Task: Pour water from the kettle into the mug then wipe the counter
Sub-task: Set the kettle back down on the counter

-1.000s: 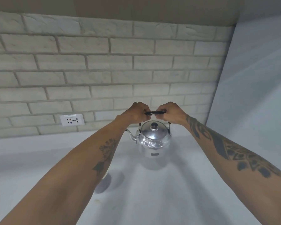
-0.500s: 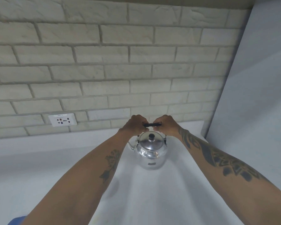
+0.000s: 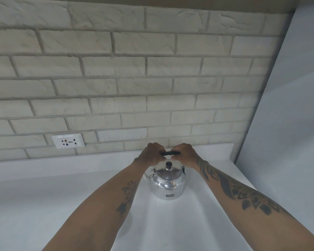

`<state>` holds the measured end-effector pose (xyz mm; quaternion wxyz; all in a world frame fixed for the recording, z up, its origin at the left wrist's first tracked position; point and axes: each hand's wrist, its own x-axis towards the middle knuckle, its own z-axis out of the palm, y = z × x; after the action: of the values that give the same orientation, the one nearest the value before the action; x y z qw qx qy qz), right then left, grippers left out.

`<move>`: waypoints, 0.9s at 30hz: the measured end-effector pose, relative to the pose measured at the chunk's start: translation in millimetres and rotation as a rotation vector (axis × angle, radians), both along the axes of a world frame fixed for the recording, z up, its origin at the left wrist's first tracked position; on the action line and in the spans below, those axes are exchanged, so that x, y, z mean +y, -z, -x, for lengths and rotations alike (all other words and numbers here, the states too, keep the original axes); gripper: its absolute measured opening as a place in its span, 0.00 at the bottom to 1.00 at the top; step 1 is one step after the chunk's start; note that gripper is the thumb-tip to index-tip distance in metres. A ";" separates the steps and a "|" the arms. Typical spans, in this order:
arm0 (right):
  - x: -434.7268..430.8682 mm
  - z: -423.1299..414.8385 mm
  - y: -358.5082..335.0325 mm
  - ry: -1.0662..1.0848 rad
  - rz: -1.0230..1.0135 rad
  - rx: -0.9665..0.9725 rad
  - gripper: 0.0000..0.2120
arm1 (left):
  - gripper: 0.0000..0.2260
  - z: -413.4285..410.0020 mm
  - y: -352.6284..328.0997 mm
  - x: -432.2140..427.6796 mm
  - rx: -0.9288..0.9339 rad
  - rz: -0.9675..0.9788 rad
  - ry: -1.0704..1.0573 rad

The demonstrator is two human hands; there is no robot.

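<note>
A shiny metal kettle [image 3: 168, 185] with a dark lid knob stands on the white counter [image 3: 43, 196], its spout pointing left. Its black handle [image 3: 169, 153] arches over the lid. My left hand [image 3: 152, 153] grips the handle's left end and my right hand [image 3: 184, 153] grips its right end, both fists closed around it. The kettle's base appears to rest on the counter. No mug or cloth shows in the head view; my left forearm hides the counter area below the kettle's left side.
A pale brick wall [image 3: 134, 87] rises behind the counter, with a white socket plate [image 3: 67, 141] at the left. A plain white side wall [image 3: 288, 124] closes off the right end of the counter.
The kettle has moved away from me toward the back wall and sits lower on the counter. Both hands stay on the handle. The view has tilted up.
</note>
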<state>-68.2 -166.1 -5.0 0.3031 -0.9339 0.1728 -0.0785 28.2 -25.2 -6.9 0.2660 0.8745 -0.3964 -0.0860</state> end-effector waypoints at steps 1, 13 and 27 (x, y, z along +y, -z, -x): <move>0.5 -0.3 2.0 0.008 -0.004 0.001 0.12 | 0.04 0.2 1.9 -0.3 -0.007 -0.001 -0.004; 3.4 0.5 2.8 -0.009 0.006 0.057 0.10 | 0.15 2.5 8.7 13.1 0.052 0.039 -0.068; 119.5 -0.1 -34.1 -0.163 0.116 -0.030 0.24 | 0.15 18.3 -26.5 150.5 -0.003 0.134 -0.304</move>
<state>-68.2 -46.7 29.1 0.2562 -0.9596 0.0868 -0.0775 9.9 125.3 19.6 0.3331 0.9048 -0.2647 -0.0167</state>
